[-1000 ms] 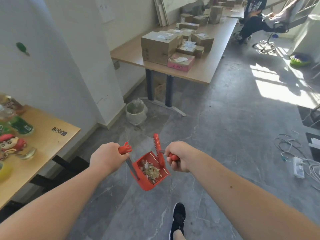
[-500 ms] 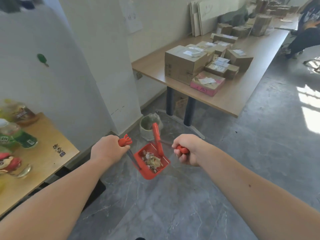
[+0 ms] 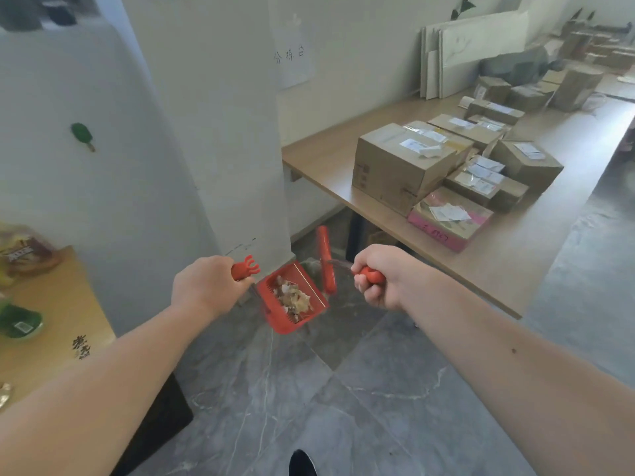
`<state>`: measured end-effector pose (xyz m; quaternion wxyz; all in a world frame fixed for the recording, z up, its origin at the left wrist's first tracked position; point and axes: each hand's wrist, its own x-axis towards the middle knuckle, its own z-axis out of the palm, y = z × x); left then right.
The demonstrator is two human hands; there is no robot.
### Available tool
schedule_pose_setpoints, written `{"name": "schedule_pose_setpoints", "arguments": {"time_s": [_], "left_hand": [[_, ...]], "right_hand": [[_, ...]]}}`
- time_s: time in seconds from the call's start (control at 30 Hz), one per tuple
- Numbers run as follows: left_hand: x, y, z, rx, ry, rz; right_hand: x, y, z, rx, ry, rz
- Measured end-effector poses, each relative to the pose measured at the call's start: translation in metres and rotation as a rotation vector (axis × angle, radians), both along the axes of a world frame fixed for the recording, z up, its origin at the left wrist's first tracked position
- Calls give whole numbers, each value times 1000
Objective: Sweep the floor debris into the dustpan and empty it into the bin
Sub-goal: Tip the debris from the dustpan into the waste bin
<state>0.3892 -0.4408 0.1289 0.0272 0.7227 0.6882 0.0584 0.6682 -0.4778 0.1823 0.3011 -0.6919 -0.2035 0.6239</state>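
Gripping dustpan (image 3: 280, 326) in left hand (image 3: 206, 286), brush (image 3: 324, 259) in right hand (image 3: 381, 276), grey floor (image 3: 343, 389), boxes (image 3: 402, 166) on table (image 3: 498, 269)

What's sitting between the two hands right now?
Head view: the red dustpan, loaded with debris, held by the left hand, and the red brush, upright, held by the right hand.

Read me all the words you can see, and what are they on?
"分拣台": handwritten on the paper sheet on the wall.
Handwriting on the pink box: too blurred to read.
Black characters on the wooden table: blurred.
Shipping label on the cardboard box: too small.
Print on the snack bag: blurred.
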Motion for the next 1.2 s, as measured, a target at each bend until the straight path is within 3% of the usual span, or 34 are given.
{"name": "schedule_pose_setpoints", "arguments": {"time_s": [0.43,0.63,1.2], "left_hand": [[52,122,8,-16,233,-158],[94,136,-16,-60,387,-273],[163,154,-63,-175,500,-479]], "right_hand": [[43,131,-36,-9,-86,105],[78,166,-65,-30,-119,174],[128,210,-94,-94,-80,249]]}}
